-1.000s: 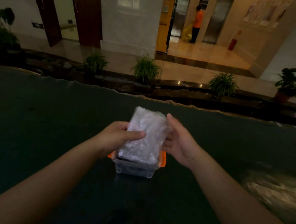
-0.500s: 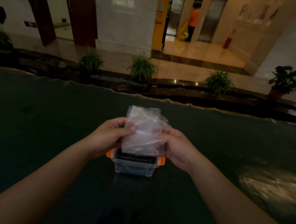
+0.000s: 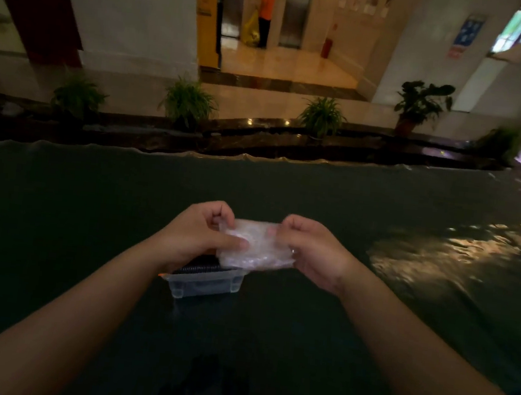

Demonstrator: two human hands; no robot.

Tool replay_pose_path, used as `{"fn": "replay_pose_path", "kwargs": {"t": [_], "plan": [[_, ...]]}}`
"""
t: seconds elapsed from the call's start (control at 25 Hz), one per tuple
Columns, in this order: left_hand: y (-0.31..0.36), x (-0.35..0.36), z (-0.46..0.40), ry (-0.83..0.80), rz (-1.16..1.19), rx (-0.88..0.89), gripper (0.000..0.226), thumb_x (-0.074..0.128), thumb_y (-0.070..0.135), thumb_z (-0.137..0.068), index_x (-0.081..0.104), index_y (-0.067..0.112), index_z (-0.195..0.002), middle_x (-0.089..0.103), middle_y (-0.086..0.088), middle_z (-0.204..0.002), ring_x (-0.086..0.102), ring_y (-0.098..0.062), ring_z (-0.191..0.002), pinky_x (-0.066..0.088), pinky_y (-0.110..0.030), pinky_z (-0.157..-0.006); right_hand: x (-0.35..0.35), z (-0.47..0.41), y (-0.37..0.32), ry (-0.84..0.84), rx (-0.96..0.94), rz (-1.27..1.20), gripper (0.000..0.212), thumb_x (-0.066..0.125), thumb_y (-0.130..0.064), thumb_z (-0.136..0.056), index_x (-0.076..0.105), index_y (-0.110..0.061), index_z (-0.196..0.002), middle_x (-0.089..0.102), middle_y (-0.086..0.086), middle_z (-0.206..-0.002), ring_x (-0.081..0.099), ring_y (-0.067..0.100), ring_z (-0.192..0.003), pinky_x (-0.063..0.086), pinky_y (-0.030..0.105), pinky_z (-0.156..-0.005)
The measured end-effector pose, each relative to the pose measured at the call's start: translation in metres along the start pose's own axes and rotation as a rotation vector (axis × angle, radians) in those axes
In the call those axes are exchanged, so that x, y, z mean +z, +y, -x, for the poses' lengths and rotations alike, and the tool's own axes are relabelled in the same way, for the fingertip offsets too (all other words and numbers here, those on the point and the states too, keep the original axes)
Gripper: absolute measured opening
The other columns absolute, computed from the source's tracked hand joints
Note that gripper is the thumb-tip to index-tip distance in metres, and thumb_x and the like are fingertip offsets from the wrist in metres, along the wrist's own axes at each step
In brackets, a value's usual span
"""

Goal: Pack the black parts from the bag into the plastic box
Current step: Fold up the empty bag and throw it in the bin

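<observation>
A clear plastic bag (image 3: 255, 245), crumpled and lying flat, is held between both hands just above the plastic box (image 3: 203, 284). My left hand (image 3: 196, 230) pinches the bag's left edge; my right hand (image 3: 310, 250) grips its right edge. The small transparent box with an orange latch stands on the dark table, partly hidden under the bag and my left hand. A row of black parts (image 3: 200, 267) shows inside the box along its near side. Whether the bag still holds any parts cannot be seen.
The dark table top (image 3: 90, 211) stretches wide on both sides, with a wavy far edge and light reflections at the right. Beyond it are potted plants (image 3: 187, 102) along a ledge and a person in orange (image 3: 265, 11) far off in a hallway.
The bag has turned from upright to lying flat and lower, squeezed between both hands. The black parts in the box have come into sight. The view has shifted left.
</observation>
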State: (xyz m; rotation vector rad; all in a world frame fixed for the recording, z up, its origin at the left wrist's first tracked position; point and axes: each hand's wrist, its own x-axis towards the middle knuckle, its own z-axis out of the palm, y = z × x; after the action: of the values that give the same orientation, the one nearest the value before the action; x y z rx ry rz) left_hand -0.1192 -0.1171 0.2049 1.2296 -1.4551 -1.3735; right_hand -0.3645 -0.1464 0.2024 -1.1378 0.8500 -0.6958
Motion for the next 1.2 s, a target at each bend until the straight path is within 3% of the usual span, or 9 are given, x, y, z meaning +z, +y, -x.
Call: {"fn": "replay_pose_path", "kwargs": {"t": [0.08,0.2,0.48,0.68,0.76,0.84,1.04,1.12,1.2], "plan": [[0.002,0.019,-0.012,-0.04,-0.056,0.011,0.028,0.086,0.007,-0.073,0.068,0.021,-0.089,0.075,-0.008,-0.103,0.076,-0.028,-0.091,0.061,-0.039,-0.073,-0.014,0.02,0.006,0.137,-0.011,-0.038,0.032,0.084,-0.009,-0.08,0.064,-0.012,-0.106,0.067,0.014,-0.116,0.073,0.031,-0.097,0.059,0.037,-0.073],[0.001,0.052,-0.027,-0.13,-0.031,0.061,0.033,0.083,0.001,-0.076,0.067,0.021,-0.095,0.076,-0.003,-0.102,0.076,-0.024,-0.093,0.062,-0.034,-0.069,-0.032,0.055,0.018,0.135,0.042,-0.155,0.047,0.077,-0.011,-0.088,0.063,-0.009,-0.133,0.066,0.019,-0.133,0.068,0.034,-0.118,0.057,0.042,-0.091],[-0.013,0.161,-0.058,-0.342,0.06,0.013,0.051,0.079,-0.005,-0.079,0.06,0.022,-0.117,0.078,-0.002,-0.105,0.075,-0.021,-0.099,0.062,-0.031,-0.071,-0.086,0.155,0.051,0.371,-0.023,-0.31,0.039,0.064,-0.004,-0.095,0.062,0.003,-0.133,0.065,0.026,-0.132,0.064,0.039,-0.122,0.056,0.044,-0.097],[-0.031,0.274,-0.06,-0.474,-0.112,-0.01,0.039,0.081,0.012,-0.083,0.063,0.028,-0.113,0.077,0.009,-0.1,0.075,-0.013,-0.093,0.063,-0.03,-0.07,-0.151,0.239,0.096,0.655,0.009,-0.207,0.041,0.072,-0.013,-0.086,0.067,0.009,-0.121,0.069,0.031,-0.119,0.067,0.042,-0.109,0.056,0.049,-0.098],[-0.042,0.328,-0.058,-0.491,-0.162,-0.023,0.03,0.081,0.019,-0.085,0.064,0.026,-0.109,0.076,0.007,-0.094,0.075,-0.016,-0.088,0.062,-0.03,-0.071,-0.19,0.283,0.118,0.753,0.036,-0.081,0.032,0.073,-0.012,-0.086,0.071,0.009,-0.11,0.076,0.017,-0.09,0.073,0.024,-0.08,0.063,0.034,-0.074],[-0.053,0.383,-0.055,-0.493,-0.25,-0.016,0.026,0.08,0.025,-0.085,0.065,0.029,-0.106,0.075,0.004,-0.093,0.073,-0.015,-0.086,0.059,-0.033,-0.077,-0.234,0.329,0.142,0.846,0.097,0.071,0.008,0.07,-0.006,-0.092,0.078,-0.005,-0.093,0.069,-0.003,-0.065,0.063,0.008,-0.057,0.051,0.02,-0.054],[-0.089,0.542,-0.042,-0.53,-0.451,0.038,0.052,0.086,0.03,-0.079,0.056,0.029,-0.123,0.068,0.005,-0.113,0.066,-0.004,-0.1,0.051,-0.019,-0.085,-0.364,0.44,0.209,0.954,0.308,0.401,0.012,0.07,-0.009,-0.089,0.076,-0.004,-0.08,0.061,0.003,-0.07,0.054,0.014,-0.068,0.044,0.034,-0.066],[-0.102,0.598,-0.04,-0.524,-0.534,0.09,0.068,0.088,0.03,-0.077,0.054,0.02,-0.135,0.064,-0.001,-0.127,0.061,-0.012,-0.118,0.048,-0.029,-0.099,-0.41,0.47,0.232,0.978,0.391,0.492,0.02,0.069,-0.009,-0.088,0.074,-0.019,-0.071,0.063,0.004,-0.069,0.056,0.015,-0.068,0.048,0.037,-0.064],[-0.116,0.642,-0.046,-0.496,-0.611,0.133,0.081,0.091,0.028,-0.074,0.051,0.009,-0.141,0.059,-0.011,-0.137,0.056,-0.023,-0.128,0.04,-0.035,-0.11,-0.45,0.487,0.252,1.001,0.437,0.553,0.026,0.067,-0.012,-0.089,0.068,-0.023,-0.066,0.065,0.01,-0.07,0.062,0.021,-0.072,0.047,0.038,-0.063]]}}
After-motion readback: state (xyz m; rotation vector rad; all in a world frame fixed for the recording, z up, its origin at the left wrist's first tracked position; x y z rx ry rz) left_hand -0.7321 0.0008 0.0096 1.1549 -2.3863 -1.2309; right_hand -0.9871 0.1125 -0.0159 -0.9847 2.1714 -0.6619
